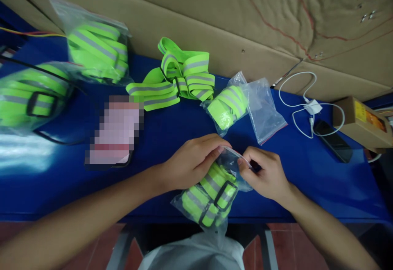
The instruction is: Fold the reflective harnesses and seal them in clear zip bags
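Blue worktop here, and at its near edge, a clear bag of green straps: left hand, fingers pinching its top; right hand, fingers gripping just to the right.

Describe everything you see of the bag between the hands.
The clear plastic bag, crinkled, holds folded lime-green strapping with grey stripes and black buckles. It slants over the near edge of the blue table, its mouth toward the far side. The left hand and right hand each pinch its top edge; whether it is sealed, I cannot tell.
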A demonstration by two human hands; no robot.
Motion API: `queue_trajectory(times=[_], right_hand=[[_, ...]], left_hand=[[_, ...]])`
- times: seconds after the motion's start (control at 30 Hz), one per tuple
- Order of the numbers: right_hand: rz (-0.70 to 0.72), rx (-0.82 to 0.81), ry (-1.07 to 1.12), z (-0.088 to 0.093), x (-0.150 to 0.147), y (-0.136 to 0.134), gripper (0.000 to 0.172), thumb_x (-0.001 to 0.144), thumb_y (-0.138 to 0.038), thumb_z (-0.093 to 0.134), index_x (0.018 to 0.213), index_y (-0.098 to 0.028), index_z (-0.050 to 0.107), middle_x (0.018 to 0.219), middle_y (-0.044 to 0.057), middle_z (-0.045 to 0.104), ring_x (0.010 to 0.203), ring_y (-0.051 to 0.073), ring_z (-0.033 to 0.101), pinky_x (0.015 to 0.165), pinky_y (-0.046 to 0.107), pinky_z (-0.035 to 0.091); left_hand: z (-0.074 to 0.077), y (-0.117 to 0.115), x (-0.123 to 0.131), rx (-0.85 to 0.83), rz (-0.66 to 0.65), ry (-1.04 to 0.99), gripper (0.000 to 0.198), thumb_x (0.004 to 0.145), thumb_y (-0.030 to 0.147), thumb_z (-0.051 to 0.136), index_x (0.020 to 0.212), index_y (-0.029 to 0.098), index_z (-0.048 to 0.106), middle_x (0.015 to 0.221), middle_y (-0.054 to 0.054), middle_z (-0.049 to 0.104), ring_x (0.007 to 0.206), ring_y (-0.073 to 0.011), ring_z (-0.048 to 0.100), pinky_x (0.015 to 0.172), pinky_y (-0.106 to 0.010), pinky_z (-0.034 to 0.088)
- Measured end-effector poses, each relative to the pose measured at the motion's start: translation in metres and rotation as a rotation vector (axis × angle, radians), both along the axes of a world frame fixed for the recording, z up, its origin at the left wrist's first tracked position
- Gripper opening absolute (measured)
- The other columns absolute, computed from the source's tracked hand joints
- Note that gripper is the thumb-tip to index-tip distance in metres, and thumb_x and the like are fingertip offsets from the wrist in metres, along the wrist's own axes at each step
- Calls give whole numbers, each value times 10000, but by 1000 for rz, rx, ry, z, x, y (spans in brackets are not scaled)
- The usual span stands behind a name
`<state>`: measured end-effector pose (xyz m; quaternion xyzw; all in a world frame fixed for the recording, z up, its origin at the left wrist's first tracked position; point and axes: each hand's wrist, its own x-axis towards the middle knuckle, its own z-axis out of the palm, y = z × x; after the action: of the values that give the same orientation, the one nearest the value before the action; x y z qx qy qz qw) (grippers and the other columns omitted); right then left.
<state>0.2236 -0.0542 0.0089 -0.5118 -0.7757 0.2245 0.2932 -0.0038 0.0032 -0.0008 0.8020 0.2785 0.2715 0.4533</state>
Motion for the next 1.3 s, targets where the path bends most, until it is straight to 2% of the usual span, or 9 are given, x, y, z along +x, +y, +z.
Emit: queue_trajectory(times=[0.17,0.4,0.53,0.63,0.77,0.9,1.17,1.23,1.3], right_hand=[[14,-7,12,0,0,0,264,921,-183,617,701,-198,472,610,-60,459,535,68,426,536,230,324],[124,15,44,2,2,1,242,921,-130,598,730,-206,470,641,-51,443,565,84,414,550,251,319],[101,-41,91,1,1,0,111,912,-134,626,885,-212,551,798,-10,554,679,114,509,625,260,413],[61,-57,119,0,1,0,140,904,-133,645,979,-219,563,875,3,575,720,123,532,648,265,443],[55,-53,134,0,-1,-1,138,906,-125,653,937,-222,559,817,-19,550,684,112,513,622,256,427],[56,-63,145,1,-2,-1,138,907,-113,655,937,-218,569,811,-21,551,681,107,511,620,253,423],[56,-64,137,3,-3,-1,106,927,-140,647,943,-219,579,798,-17,553,672,114,515,614,259,421],[39,-65,98,3,-1,0,105,933,-166,646,904,-215,559,767,-24,524,656,114,496,603,261,403],[28,-71,66,2,0,1,184,950,-194,634,819,-213,507,721,-33,483,626,108,462,584,263,368]], left_hand=[[-1,-3,-1,22,49,64,265,1062,216,368,1077,177,630,1015,-43,694,939,-158,661,832,-274,495],[1,-5,-1,33,47,23,253,1050,194,394,1044,170,646,1020,-55,718,925,-153,676,811,-265,502],[2,-3,0,17,34,-41,225,1040,213,450,1058,169,670,989,-50,714,905,-141,670,810,-253,502],[1,-4,2,8,48,-73,173,1010,230,540,1096,175,679,990,-40,719,881,-132,670,772,-233,501],[-3,-4,5,-38,61,-132,132,977,246,610,1034,169,702,940,-36,714,826,-123,664,731,-224,501],[-4,-3,7,-60,57,-175,112,971,237,619,973,167,706,935,-47,717,859,-138,669,773,-247,516],[0,-4,6,-72,74,-181,133,988,248,607,967,166,710,936,-43,724,868,-135,676,787,-242,520],[-1,-4,6,-86,81,-164,151,1002,255,586,989,168,709,954,-44,721,879,-137,673,787,-244,518],[-3,-3,6,-101,78,-150,175,1020,251,551,1026,172,706,984,-46,719,900,-139,671,799,-248,515]])
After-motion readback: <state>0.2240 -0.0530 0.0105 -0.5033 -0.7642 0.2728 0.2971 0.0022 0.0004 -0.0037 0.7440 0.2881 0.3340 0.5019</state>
